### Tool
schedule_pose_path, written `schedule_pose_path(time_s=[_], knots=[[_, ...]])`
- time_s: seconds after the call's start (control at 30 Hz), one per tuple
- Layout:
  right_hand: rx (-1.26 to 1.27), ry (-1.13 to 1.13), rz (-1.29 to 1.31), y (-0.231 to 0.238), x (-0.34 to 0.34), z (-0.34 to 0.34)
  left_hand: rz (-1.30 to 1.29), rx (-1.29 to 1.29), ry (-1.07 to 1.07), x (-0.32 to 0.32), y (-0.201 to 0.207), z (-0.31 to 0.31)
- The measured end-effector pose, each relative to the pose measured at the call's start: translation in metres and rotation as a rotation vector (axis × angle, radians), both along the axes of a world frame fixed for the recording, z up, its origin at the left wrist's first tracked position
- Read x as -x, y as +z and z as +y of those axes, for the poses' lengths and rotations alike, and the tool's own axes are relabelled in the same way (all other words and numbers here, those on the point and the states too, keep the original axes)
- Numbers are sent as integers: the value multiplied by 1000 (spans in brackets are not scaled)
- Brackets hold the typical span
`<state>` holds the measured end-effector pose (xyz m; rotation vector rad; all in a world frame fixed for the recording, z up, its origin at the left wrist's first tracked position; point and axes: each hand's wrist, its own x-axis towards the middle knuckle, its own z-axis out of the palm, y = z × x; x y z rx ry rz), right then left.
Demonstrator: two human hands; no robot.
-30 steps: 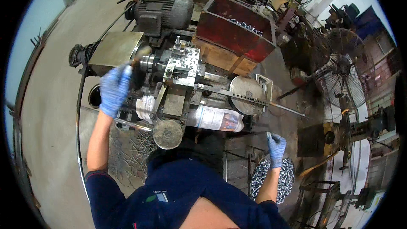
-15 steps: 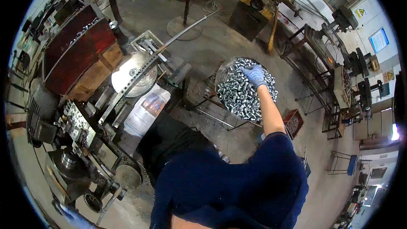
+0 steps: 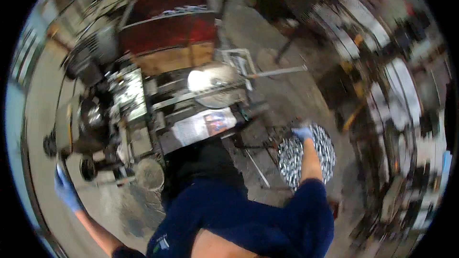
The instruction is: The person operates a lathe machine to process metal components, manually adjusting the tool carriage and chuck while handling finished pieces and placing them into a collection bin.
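Note:
My right hand, in a blue glove, is at the far left edge of a heap of small shiny metal fittings. The fittings fill a round pan at my right. Motion blur smears its fingers, and I cannot make out whether a fitting is between them. Far to the left, my left hand, also gloved in blue, is beside the lower end of a dark handle on the machine. Its fingers are blurred too, so I cannot tell whether they grip the handle.
Ahead stands a machine bench with a shiny round disc, a long metal bar and a printed paper sheet. Behind it is a red bin with metal parts. A round grey pan sits at the bench's near side.
My view has swung left, so the bench now lies straight ahead and the pan of fittings further right. The left hand and forearm have come further into view. The right hand remains at the heap.

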<state>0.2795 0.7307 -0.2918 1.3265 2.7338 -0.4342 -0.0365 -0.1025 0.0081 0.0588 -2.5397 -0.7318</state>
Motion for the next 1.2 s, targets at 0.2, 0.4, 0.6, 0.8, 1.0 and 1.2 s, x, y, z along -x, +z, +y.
schedule_pose_path(time_s=[0.2, 0.4, 0.6, 0.8, 1.0, 1.2], knots=[[-202, 154, -40, -53, -22, 62, 191, 268, 146, -11, -41, -37], [360, -13, 620, 106, 72, -81, -251, 103, 559, -70, -74, -149], [318, 832, 660, 258, 245, -311, -402, 207, 454, -77, -114, -105], [59, 1569, 662, 305, 374, -478, -406, 42, 350, -119, -116, -125], [-199, 1571, -73, 278, 434, -538, -536, 59, 443, -159, -126, -130], [-63, 1445, -57, 284, 432, -550, -556, 107, 466, -153, -109, -116]])
